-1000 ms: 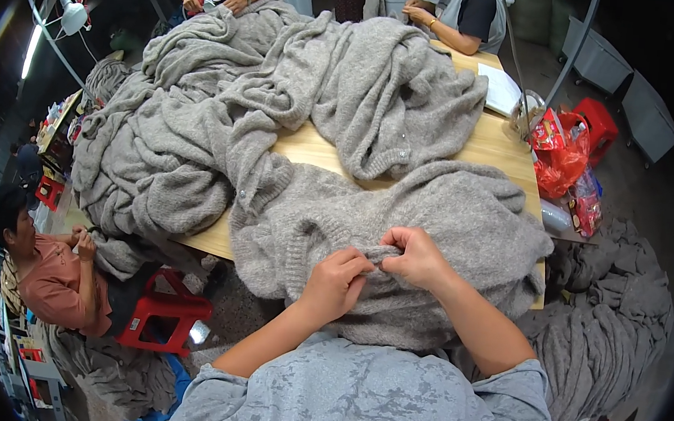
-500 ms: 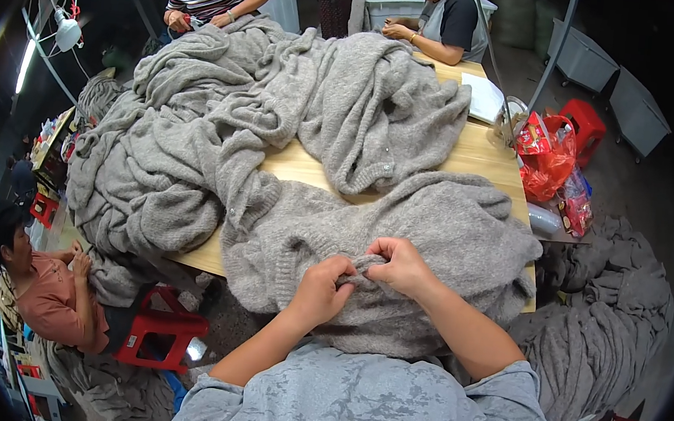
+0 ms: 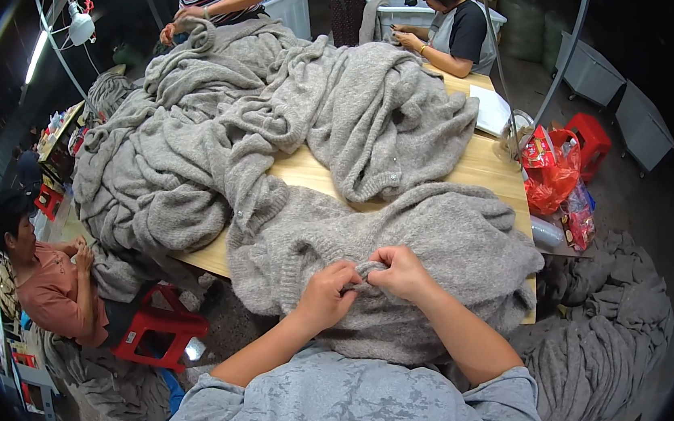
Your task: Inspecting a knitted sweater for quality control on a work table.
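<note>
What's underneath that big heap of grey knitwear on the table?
Under the grey knitwear heap a bare strip of the wooden table shows. What else lies beneath is hidden. Both hands, left hand and right hand, pinch the nearest grey sweater.

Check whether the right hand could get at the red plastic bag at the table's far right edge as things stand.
Probably not without leaning: the right hand is pinching the grey sweater, and the red plastic bag sits well beyond it, though nothing blocks the path.

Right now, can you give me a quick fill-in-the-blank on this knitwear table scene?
1. Both the left hand and the right hand pinch a fold of a ____ knitted garment.
2. The garment lies on a ____ table.
3. A person in an orange shirt sits beside a ____ stool.
4. The plastic bag at the table's right edge is ____.

Missing words: grey; wooden; red; red
</note>
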Action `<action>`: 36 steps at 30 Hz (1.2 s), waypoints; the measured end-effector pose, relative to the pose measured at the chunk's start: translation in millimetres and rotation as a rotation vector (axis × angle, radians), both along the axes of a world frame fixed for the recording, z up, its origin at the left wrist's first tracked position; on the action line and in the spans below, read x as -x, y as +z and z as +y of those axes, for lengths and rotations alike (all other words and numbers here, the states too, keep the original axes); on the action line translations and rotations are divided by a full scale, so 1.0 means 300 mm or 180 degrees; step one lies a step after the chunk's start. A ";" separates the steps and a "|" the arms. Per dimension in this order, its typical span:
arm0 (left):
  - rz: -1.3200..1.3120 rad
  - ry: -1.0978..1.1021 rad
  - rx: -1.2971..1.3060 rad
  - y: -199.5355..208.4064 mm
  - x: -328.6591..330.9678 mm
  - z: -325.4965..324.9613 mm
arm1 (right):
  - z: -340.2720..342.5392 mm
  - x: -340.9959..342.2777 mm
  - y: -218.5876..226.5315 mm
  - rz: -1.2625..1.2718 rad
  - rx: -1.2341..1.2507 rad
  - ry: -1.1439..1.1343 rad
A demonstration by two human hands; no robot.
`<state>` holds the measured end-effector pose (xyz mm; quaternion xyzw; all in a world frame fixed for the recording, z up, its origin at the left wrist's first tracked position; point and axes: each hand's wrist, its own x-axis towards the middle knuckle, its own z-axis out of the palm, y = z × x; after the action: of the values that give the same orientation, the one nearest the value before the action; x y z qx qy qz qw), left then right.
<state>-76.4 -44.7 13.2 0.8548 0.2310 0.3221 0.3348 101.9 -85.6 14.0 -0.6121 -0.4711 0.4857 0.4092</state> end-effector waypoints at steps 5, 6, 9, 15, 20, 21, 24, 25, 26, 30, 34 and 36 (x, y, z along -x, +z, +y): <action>-0.0031 0.0115 -0.0048 -0.010 -0.005 -0.004 | 0.004 -0.002 0.018 0.0283 0.0209 -0.0167; -0.0035 0.0119 -0.0053 -0.012 -0.005 -0.003 | 0.006 -0.004 0.010 0.0279 0.0174 -0.0124; -0.0023 0.0112 0.0263 -0.019 0.000 0.000 | 0.000 -0.006 0.012 0.0282 0.0165 -0.0025; 0.0026 -0.0046 0.0243 -0.027 0.008 0.014 | -0.031 0.003 0.003 -0.0658 -0.0460 0.0162; 0.0046 -0.0045 0.0401 -0.008 0.008 0.018 | -0.043 0.004 0.032 -0.1045 -0.0728 0.0174; 0.0041 -0.0042 0.0400 -0.009 0.010 0.022 | -0.048 0.003 0.054 -0.0997 -0.0585 0.0295; 0.0105 -0.0045 0.0574 -0.008 0.013 0.036 | -0.060 0.004 0.068 -0.1028 -0.0650 0.0480; 0.0145 -0.0070 0.0631 -0.007 0.014 0.036 | -0.071 0.010 0.062 -0.1090 -0.0842 0.0516; 0.0186 -0.0091 0.0688 -0.006 0.015 0.036 | -0.075 0.016 0.055 -0.1093 -0.0840 0.0524; 0.0272 -0.0116 0.0716 0.005 0.010 0.042 | -0.078 0.043 0.007 -0.2010 -0.1395 0.0250; 0.0331 -0.0200 0.0944 -0.001 0.024 0.053 | -0.078 0.056 0.006 -0.2299 -0.1699 0.0156; 0.0315 -0.0269 0.1047 0.001 0.029 0.059 | -0.074 0.048 0.002 -0.2235 -0.1761 0.0245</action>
<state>-85.0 -26.9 13.5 0.8123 0.2607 0.2230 0.4716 87.5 -107.9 14.5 -0.5894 -0.7161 0.1191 0.3545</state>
